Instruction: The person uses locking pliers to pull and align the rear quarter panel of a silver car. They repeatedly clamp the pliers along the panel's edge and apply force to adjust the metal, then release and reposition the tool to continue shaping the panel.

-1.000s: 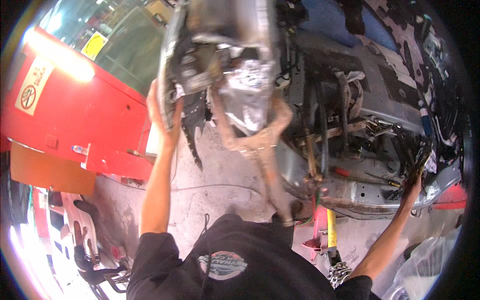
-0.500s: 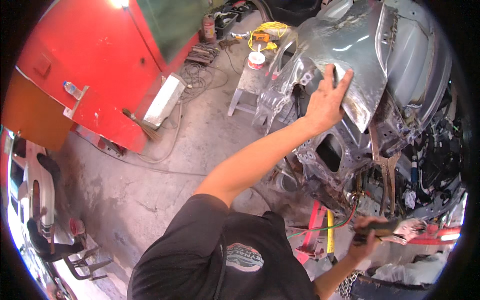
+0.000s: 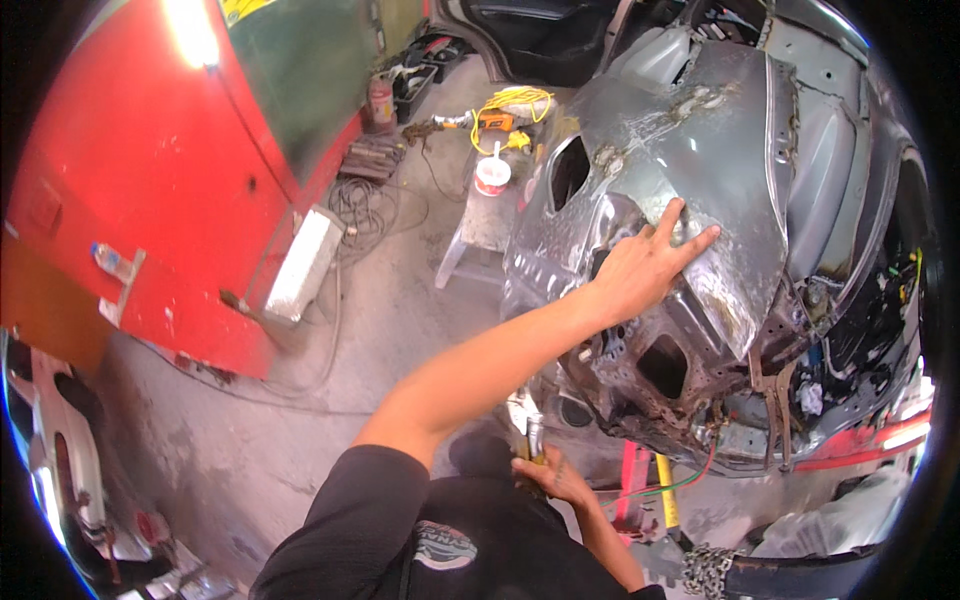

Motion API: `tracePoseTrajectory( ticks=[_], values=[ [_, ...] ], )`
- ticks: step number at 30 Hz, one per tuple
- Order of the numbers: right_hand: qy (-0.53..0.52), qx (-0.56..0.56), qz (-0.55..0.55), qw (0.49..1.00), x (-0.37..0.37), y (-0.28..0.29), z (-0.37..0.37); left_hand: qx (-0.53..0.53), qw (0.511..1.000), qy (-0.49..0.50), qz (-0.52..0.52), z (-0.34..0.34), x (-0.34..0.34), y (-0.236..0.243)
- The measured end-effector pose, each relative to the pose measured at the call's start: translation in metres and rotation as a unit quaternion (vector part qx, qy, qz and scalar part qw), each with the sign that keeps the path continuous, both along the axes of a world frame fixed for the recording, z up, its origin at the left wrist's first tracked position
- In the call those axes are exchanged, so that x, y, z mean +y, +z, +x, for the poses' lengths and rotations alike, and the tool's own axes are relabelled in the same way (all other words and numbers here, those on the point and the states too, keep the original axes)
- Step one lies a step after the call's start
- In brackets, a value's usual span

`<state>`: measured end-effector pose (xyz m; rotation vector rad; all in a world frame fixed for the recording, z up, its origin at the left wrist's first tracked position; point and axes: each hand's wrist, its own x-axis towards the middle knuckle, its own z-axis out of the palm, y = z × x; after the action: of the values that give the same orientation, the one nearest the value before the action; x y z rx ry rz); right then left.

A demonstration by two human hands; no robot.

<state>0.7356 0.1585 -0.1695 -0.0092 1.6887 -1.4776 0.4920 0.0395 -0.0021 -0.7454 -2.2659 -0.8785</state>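
Two digits of the left hand (image 3: 638, 268) part in a V across a grey metal panel (image 3: 735, 165), the hand spread with its back upward and seemingly resting on the surface; its remaining digits are hard to make out. The panel sits on the right side of the view, curved and dull grey, with rough, brownish patches toward its upper part and a bright, scuffed strip running down to its pointed lower corner. Lower and nearer the body, the right hand (image 3: 557, 477) is closed around a metal tool (image 3: 535, 437), whose shiny end points up toward the floor area; its exact kind cannot be told.

Just below the panel lies a rust-stained metal frame (image 3: 610, 350) with a dark opening, and beside the panel's lower corner hangs a brown clamp (image 3: 778, 405) with long handles. Farther out, a red stand (image 3: 630, 485) and a yellow bar (image 3: 667, 492) stand near a heap of chain (image 3: 708, 572). Left of the panel, a stool (image 3: 480, 225) bears a white-and-red tub (image 3: 492, 177), near an orange power tool (image 3: 495, 121) with a yellow cord (image 3: 520, 97).
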Motion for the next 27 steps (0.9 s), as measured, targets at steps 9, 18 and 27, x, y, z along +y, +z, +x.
tracePoseTrajectory(
  ticks=[9,18,27],
  values=[
    [0.071,-0.022,-0.091,0.993,-0.108,-0.019,-0.107,-0.052,0.996,-0.074,-0.007,-0.023,-0.043,0.007],
    [-0.072,0.086,-0.130,0.985,-0.171,0.006,-0.198,-0.095,0.988,-0.114,0.049,-0.061,-0.160,-0.008],
    [-0.325,0.128,-0.146,0.925,-0.251,0.089,-0.280,-0.468,0.840,-0.183,0.206,-0.074,-0.379,-0.134]
  ],
)
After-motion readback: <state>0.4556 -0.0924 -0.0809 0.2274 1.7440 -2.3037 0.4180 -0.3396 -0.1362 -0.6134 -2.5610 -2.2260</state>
